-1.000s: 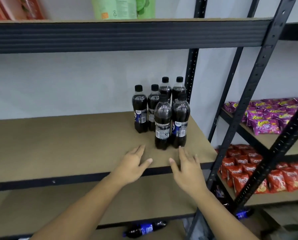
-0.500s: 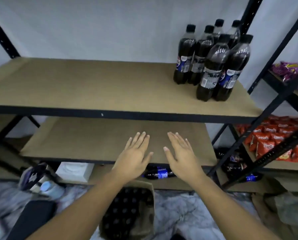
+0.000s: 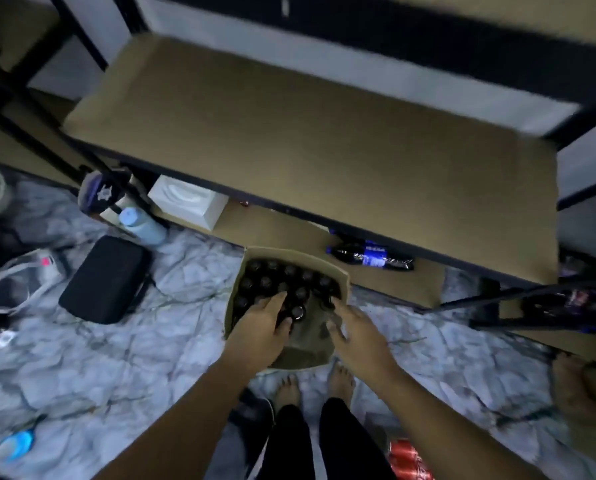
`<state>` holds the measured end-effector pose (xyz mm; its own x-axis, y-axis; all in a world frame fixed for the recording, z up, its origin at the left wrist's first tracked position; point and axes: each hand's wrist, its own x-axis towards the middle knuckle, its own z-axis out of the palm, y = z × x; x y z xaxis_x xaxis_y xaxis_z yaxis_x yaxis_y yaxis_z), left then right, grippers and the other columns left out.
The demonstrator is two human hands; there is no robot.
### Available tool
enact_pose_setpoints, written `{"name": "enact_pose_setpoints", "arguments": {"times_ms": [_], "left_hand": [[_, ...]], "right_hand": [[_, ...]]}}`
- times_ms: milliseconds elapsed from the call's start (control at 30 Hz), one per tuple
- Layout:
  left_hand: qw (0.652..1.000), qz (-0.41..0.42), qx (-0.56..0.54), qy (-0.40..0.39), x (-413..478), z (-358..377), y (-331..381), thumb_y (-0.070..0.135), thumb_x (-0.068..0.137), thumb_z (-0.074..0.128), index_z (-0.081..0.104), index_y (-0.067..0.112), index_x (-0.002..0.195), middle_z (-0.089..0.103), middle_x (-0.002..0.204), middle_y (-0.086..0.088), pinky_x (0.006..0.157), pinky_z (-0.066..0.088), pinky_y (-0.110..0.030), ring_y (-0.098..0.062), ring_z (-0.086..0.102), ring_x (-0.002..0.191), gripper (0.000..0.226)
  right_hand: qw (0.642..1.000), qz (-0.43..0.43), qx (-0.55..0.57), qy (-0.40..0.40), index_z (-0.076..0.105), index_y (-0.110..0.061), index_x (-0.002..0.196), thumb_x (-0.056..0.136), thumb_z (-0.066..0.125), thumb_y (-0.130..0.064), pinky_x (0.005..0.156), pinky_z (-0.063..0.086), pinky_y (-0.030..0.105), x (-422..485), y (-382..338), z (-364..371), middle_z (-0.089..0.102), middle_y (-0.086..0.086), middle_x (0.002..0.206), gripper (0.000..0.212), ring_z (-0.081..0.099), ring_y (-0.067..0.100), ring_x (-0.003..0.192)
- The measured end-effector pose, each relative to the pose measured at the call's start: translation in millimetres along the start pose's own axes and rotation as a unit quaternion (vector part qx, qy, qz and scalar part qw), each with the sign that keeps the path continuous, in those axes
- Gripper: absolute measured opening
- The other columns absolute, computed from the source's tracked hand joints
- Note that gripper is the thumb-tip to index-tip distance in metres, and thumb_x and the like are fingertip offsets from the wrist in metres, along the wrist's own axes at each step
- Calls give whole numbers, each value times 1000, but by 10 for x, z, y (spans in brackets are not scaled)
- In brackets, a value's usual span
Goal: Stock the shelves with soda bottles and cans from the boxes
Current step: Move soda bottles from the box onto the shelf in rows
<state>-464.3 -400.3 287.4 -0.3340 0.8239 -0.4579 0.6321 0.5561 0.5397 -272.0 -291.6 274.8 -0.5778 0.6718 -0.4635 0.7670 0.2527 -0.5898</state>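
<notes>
Head view, looking steeply down, motion-blurred. Cardboard box (image 3: 235,299) on the floor at centre frame, just in front of the rack. Its upper and left parts are packed with upright dark bottles (image 3: 272,277), caps up; the lower right part is bare cardboard.

Left hand (image 3: 262,329) is over the bottles at the box's left side, fingers extended and slightly spread across the caps, not wrapped round any bottle. Right hand (image 3: 357,329) is over the box's right edge, fingers spread and relaxed, holding nothing.

Brown shelf (image 3: 324,133) fills the upper half of the frame. Under it, right of the box, one bottle (image 3: 371,258) lies on its side on the bottom board. White carton (image 3: 189,202) sits left of that. On the marbled floor: black case (image 3: 106,280) at left, pale blue flask (image 3: 140,224) above it, red cans (image 3: 407,459) at the bottom edge. Bare feet (image 3: 286,389) just below the box.
</notes>
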Motion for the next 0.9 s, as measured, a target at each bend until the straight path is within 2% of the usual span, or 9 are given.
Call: {"name": "enact_pose_setpoints", "arguments": {"times_ms": [100,167,233,367,500,600,700,800,900], "left_hand": [[998,-53,-20,-10,259,536,-433,38,105,51,34,23,157,59,135,-9,89,46,-32,-27,58,119,57],[995,-85,-41,-16,467,913,-718,39,103,55,37,22,155,62,133,-10,91,50,-35,-28,61,118,58],[990,-119,-67,-24,675,1315,-997,38,100,59,42,19,151,66,129,-12,91,53,-39,-31,64,114,57],[973,-183,-142,-12,1017,2060,-1439,30,96,65,50,15,142,72,113,-12,86,51,-35,-32,67,107,50],[960,-202,-194,-13,1304,2672,-1716,26,97,65,41,19,149,69,120,-6,87,48,-28,-26,65,111,58],[959,-194,-205,4,1436,2927,-1795,22,97,65,35,22,153,65,127,-3,91,43,-23,-20,61,118,64],[959,-191,-205,34,1549,3029,-1823,18,97,65,41,19,150,65,122,-5,87,42,-22,-20,61,113,58],[957,-202,-203,54,1659,3076,-1846,17,96,65,51,17,135,69,110,-8,81,50,-32,-26,65,101,42],[955,-207,-202,65,1675,3078,-1845,16,95,65,55,15,124,69,102,-8,79,53,-38,-28,65,96,31]], "right_hand": [[999,23,23,-33,36,-25,158,106,51,-35,106,47,35,336,376,555,53,6,148,55,53,24,132],[997,45,42,-47,37,-31,157,105,51,-37,99,52,38,576,615,935,61,5,140,54,60,24,124],[994,67,54,-66,37,-35,156,105,52,-39,91,54,34,833,856,1306,66,1,130,53,64,22,115],[991,82,60,-85,39,-34,155,104,53,-37,83,44,26,1380,1283,1914,62,-7,107,53,63,16,102],[992,68,31,-98,33,-39,157,104,53,-37,87,43,29,1908,1634,2334,65,1,111,57,61,19,104],[993,32,11,-109,37,-42,154,103,56,-35,97,49,35,2159,1748,2503,66,3,124,55,62,21,113],[994,11,-8,-106,48,-36,147,102,59,-29,98,51,39,2298,1787,2593,64,2,130,47,61,23,115],[995,14,-26,-94,56,-34,134,98,64,-23,92,54,43,2365,1833,2643,69,3,114,39,63,25,108],[995,27,-34,-94,59,-33,124,96,67,-19,85,55,39,2338,1877,2578,69,-1,100,33,65,24,99]]}}
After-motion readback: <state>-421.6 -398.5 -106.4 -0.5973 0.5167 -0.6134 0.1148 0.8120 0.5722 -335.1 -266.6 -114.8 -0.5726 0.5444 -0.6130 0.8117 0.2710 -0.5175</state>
